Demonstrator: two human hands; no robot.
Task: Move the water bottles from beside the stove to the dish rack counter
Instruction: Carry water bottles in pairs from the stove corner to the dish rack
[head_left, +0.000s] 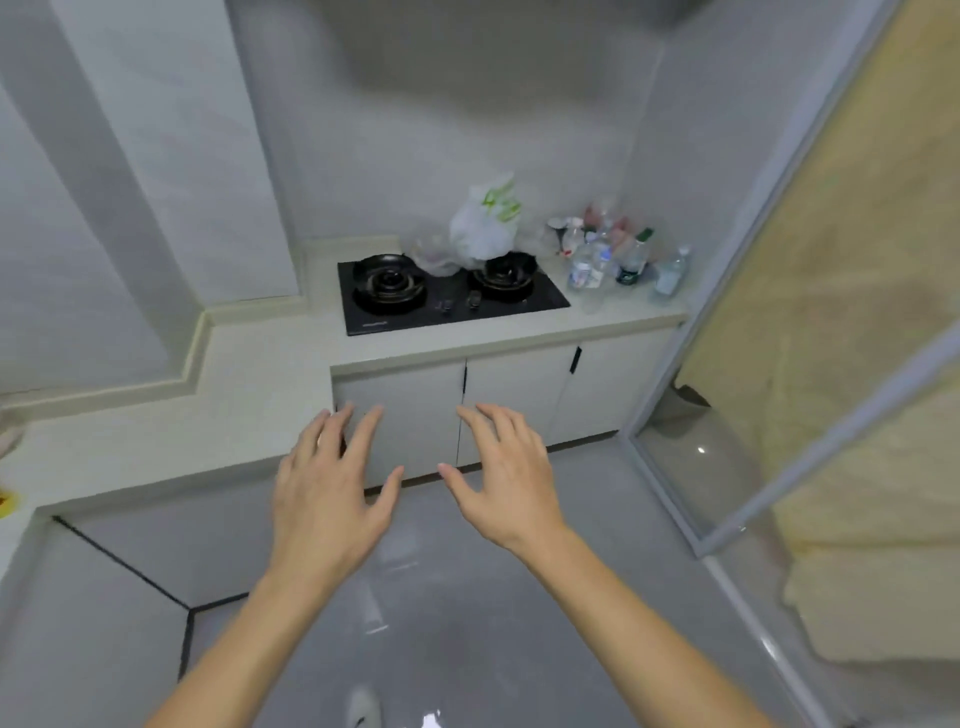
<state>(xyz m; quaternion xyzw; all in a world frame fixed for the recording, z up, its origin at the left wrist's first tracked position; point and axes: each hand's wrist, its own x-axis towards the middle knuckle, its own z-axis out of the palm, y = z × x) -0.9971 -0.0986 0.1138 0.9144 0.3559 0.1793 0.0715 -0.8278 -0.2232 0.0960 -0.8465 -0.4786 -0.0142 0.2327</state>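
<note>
Where the table (597, 325) runs to the right of the stove (447, 296), the water bottles (605, 262) stand in a tight upright cluster, near the back wall and the right-hand corner. Most are clear plastic; their fill level cannot be told, as the picture is blurred. One bottle with a dark lower part and a green cap (634, 257) stands at the cluster's right side, and a single clear bottle (671, 273) stands apart, nearest the table's right end. A white plastic bag with green print (485, 221) sits behind the stove's right burner; its contents are hidden.

The left hand (327, 493) and the right hand (506, 478) are both held out in front of the cabinets, palms down, well apart from the bottles. The fingers (363, 431) of each hand are spread and nearly straight, and they hold nothing.

The stove is a black two-burner unit set into the pale table. White cabinet doors (514, 395) lie below it. The walls are pale grey tile, the floor (467, 597) is glossy grey, and a glass door with a pale frame (727, 291) stands at the right.
</note>
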